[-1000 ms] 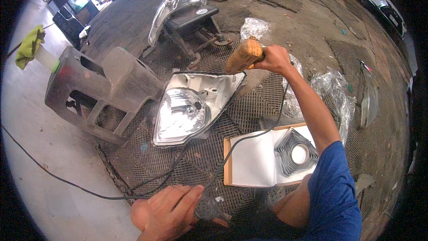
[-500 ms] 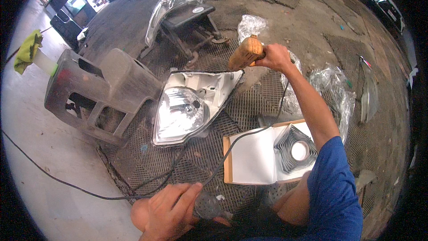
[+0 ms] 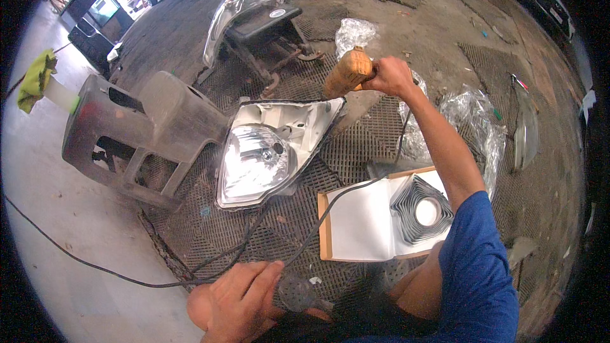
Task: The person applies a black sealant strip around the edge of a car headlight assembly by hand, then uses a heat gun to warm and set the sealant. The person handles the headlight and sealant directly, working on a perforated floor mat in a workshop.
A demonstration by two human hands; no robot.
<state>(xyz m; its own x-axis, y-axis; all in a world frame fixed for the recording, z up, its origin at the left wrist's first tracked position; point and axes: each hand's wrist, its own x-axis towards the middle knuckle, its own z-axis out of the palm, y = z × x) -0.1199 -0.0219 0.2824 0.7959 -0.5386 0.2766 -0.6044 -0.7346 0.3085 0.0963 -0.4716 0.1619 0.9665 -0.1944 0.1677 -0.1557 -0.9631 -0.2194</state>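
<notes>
Ribbed floor matting [image 3: 359, 149] underneath. Right hand [image 3: 392, 77] grips the yellow corded tool [image 3: 349, 71]; headlight housing [image 3: 257, 155] sits left of that hand, nearer the body. Left hand [image 3: 243, 298] slack at the knee [image 3: 197, 305], looks empty. I'd sweep evenly, tool just off the housing, cable [image 3: 348, 191] clear.

Ylw corded tool [image 3: 349, 71], tilted, at far R corner of headlight housing [image 3: 254, 159], silver/wht, open-fronted, on mat [image 3: 365, 143]

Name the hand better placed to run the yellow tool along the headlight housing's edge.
Probably the right: the right hand grips the yellow tool, its front end near the far right corner of the headlight housing. The left hand rests low by the knee, away from both.
</notes>
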